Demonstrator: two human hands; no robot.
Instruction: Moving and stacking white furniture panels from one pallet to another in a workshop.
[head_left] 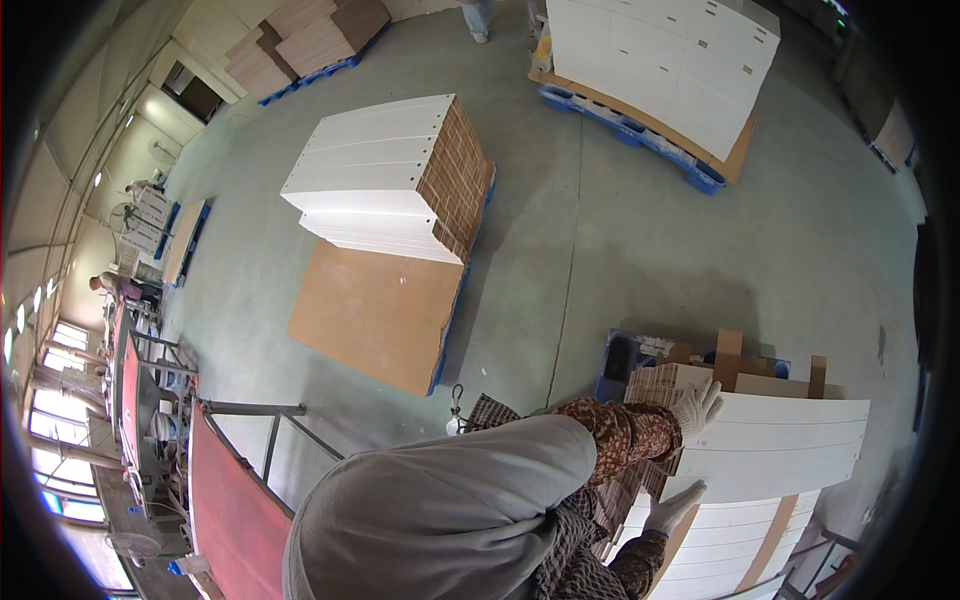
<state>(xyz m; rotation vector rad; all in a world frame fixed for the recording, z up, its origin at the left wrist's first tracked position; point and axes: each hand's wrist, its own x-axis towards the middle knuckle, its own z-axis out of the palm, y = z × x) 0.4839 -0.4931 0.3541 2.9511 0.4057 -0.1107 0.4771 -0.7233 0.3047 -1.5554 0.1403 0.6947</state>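
My left hand [697, 408], in a pale glove, lies at the far left corner of several long white panels [775, 447] with thin seam lines between them. Its fingers are stretched out and apart. At the near left corner of these panels, my right hand [673, 508], gloved too, touches the edge with its fingers straight. Both hands are open, and neither is wrapped round anything. More white panels [715, 545] lie under and nearer than these, with brown cardboard strips [770, 540] across them. Brown panel ends show beside my patterned sleeves.
A blue pallet [618, 362] shows under the panels' far left end. Ahead stand a white panel stack [370, 150] on a pallet with a brown sheet [380, 310], and a taller white stack [650, 60]. At left are red-topped tables [235, 500]; people stand far off.
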